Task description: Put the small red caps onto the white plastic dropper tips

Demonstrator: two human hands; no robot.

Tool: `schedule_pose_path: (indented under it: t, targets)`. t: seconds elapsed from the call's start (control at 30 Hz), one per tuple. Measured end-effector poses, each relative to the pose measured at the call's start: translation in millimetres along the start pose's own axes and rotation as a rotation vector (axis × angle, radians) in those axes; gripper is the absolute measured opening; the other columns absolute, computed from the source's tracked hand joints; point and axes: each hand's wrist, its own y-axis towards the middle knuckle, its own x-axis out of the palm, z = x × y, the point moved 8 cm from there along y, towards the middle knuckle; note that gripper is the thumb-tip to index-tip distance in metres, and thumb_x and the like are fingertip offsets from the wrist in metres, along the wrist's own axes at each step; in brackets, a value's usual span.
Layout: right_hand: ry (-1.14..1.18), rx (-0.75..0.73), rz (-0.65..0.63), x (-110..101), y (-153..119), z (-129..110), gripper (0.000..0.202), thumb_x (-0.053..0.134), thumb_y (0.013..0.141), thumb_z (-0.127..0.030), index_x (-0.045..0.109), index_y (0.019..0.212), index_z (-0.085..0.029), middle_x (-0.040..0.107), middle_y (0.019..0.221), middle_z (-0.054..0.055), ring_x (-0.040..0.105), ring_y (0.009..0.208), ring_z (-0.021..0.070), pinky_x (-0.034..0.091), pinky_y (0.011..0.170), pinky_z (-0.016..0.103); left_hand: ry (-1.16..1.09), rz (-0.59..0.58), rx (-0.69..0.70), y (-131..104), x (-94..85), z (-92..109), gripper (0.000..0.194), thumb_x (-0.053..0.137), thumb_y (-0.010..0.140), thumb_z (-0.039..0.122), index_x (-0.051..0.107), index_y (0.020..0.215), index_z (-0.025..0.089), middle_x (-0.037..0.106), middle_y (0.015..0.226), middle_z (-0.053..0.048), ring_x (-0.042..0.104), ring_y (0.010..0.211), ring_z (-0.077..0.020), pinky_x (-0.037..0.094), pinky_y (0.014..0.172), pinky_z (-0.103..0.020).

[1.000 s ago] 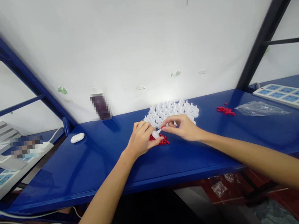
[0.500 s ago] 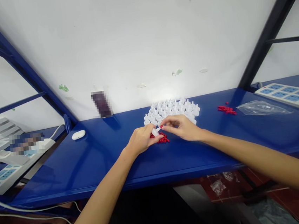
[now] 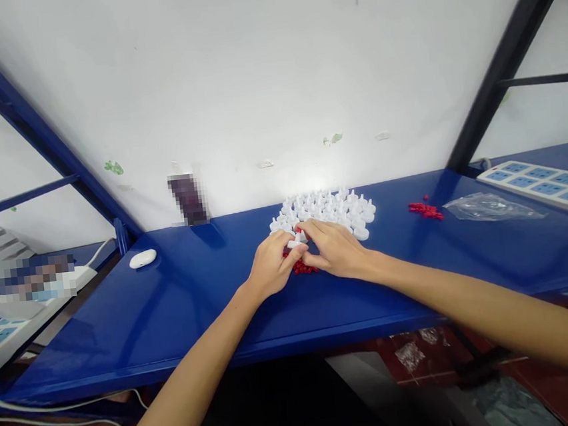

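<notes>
My left hand [image 3: 272,262] is closed on a small white nozzle bottle [image 3: 295,241], pinched between thumb and fingers. A small red cap [image 3: 298,230] shows at the bottle's nozzle. My right hand [image 3: 335,248] meets the left one, its curled fingers closed around the capped end and partly covering it. Below the hands lies a pile of red caps [image 3: 305,267] on the blue table. Just behind them stand several more white nozzle bottles [image 3: 359,216] in a cluster, nozzles up; the hands hide the front ones.
The blue table [image 3: 198,315] runs along a white wall. Further right are loose red caps [image 3: 425,211], a clear plastic bag [image 3: 489,208] and a power strip [image 3: 552,184]. A white earbud case [image 3: 142,259] lies at left. A pixelated dark object [image 3: 189,199] stands against the wall.
My right hand has moved left and closed in on the bottle, bringing both hands together. The bottle has turned, with its nozzle now pointing more upward. The view has shifted slightly.
</notes>
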Motion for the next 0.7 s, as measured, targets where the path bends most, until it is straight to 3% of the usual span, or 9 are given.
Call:
schedule_pose_path:
  t: [0.2,0.37,0.7]
  targets:
    - [-0.042,-0.091,0.007,0,-1,-2,0.019,0.042,0.093,-0.033,0.051,0.1,-0.018,0.062,0.091,0.009,0.052,0.074,0.0218,0.038,0.066,0.033,0.081,-0.128,0.182,-8,8.9,14,0.033,0.026,0.106,0.035,0.045,0.084,0.02,0.056,0.083,-0.005,0.049,0.075,-0.0179,0.041,0.071,-0.033]
    - [0.012,-0.204,0.043,-2,-3,-6,0.018,0.044,0.093,-0.039,0.045,0.091,-0.021,0.057,0.083,0.005,0.045,0.066,0.0189,0.033,0.06,0.031,0.154,-0.116,0.318,-11,10.8,19,0.033,0.024,0.106,0.038,0.046,0.089,0.019,0.058,0.087,-0.007,0.05,0.075,-0.0198,0.041,0.07,-0.034]
    - [0.086,-0.291,0.047,0,-6,-11,0.019,0.048,0.089,-0.039,0.037,0.089,-0.023,0.052,0.08,0.003,0.043,0.066,0.0183,0.034,0.059,0.03,0.238,-0.072,0.442,-16,12.2,27,0.04,0.019,0.105,0.038,0.046,0.082,0.02,0.058,0.075,-0.006,0.05,0.066,-0.0192,0.041,0.065,-0.033]
